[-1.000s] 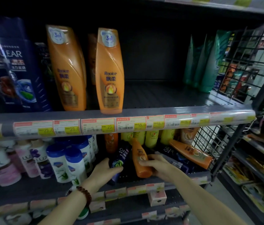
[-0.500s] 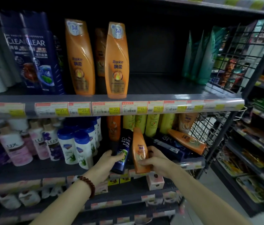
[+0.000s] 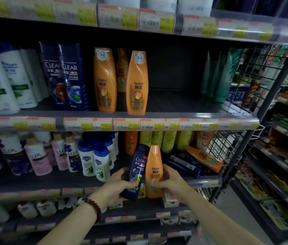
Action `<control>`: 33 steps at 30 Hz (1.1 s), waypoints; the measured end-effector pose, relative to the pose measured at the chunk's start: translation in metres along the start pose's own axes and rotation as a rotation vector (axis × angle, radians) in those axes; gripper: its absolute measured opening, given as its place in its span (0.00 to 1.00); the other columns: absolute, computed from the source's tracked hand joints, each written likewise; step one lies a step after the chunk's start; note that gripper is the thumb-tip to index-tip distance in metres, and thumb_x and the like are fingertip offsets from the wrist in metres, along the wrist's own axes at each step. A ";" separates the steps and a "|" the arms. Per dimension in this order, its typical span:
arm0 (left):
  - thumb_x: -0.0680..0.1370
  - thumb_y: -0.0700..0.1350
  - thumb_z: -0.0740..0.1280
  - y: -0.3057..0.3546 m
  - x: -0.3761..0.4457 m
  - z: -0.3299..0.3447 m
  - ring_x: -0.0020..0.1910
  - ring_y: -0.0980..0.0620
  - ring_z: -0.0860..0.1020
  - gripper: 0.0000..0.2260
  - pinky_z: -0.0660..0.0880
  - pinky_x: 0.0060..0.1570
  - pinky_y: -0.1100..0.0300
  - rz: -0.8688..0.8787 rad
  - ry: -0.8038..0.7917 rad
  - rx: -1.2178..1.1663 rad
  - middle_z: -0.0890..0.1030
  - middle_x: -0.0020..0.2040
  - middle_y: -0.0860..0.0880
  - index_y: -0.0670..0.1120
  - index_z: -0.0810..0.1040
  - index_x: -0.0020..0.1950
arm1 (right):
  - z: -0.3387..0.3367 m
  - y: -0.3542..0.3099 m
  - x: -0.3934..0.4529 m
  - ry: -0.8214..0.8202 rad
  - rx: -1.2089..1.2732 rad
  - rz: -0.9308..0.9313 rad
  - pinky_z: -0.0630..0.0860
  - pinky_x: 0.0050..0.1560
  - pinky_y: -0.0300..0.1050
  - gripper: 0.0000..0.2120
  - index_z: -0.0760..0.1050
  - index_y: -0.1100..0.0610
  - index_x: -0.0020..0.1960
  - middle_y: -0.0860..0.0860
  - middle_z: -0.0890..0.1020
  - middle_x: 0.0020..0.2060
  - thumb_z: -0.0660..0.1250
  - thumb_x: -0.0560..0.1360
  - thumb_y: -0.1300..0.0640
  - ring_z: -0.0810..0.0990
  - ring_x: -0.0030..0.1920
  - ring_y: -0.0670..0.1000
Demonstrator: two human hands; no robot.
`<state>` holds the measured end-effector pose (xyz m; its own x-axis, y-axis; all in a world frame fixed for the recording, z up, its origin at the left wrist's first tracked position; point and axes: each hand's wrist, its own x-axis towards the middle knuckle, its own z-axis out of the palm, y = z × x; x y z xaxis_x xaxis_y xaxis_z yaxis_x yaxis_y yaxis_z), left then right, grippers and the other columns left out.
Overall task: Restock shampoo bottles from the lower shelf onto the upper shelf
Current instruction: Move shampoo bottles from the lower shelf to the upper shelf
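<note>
Your left hand (image 3: 116, 184) gripping the dark blue Clear bottle (image 3: 136, 172), your right hand (image 3: 170, 183) closing around the orange Rejoice bottle (image 3: 154, 172), both bottles touching, upright, in front of the lower shelf (image 3: 33, 181).

"CLEAR" is read on the dark blue bottle (image 3: 136, 171) gripped in the left hand's fingers (image 3: 130, 183), "Rejoice" on the orange bottle (image 3: 154, 174) under the right hand's fingers (image 3: 154, 183), and, above the fingertips, "CLEAR" on the tall navy bottles (image 3: 63, 76), "Rejoice" and "3in1" on the tall orange bottles (image 3: 137, 84), "LUX" on the pink bottles (image 3: 37, 160) to the fingers' left, and "23" and "15" on the price tags (image 3: 125, 124).
</note>
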<state>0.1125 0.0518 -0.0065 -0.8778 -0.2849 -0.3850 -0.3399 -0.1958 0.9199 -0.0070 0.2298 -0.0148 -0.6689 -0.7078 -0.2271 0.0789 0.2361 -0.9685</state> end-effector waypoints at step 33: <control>0.71 0.42 0.73 0.159 -0.115 -0.090 0.55 0.59 0.79 0.19 0.75 0.55 0.60 0.849 0.422 0.173 0.82 0.56 0.54 0.53 0.75 0.60 | 0.071 -0.191 -0.022 0.097 -0.023 -0.613 0.80 0.49 0.40 0.19 0.76 0.49 0.56 0.48 0.84 0.49 0.75 0.68 0.60 0.82 0.52 0.44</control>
<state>0.1901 -0.0304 0.1774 -0.6718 -0.5887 0.4496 0.2775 0.3627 0.8896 0.0448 0.1533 0.1683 -0.6517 -0.6556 0.3814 -0.3561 -0.1795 -0.9171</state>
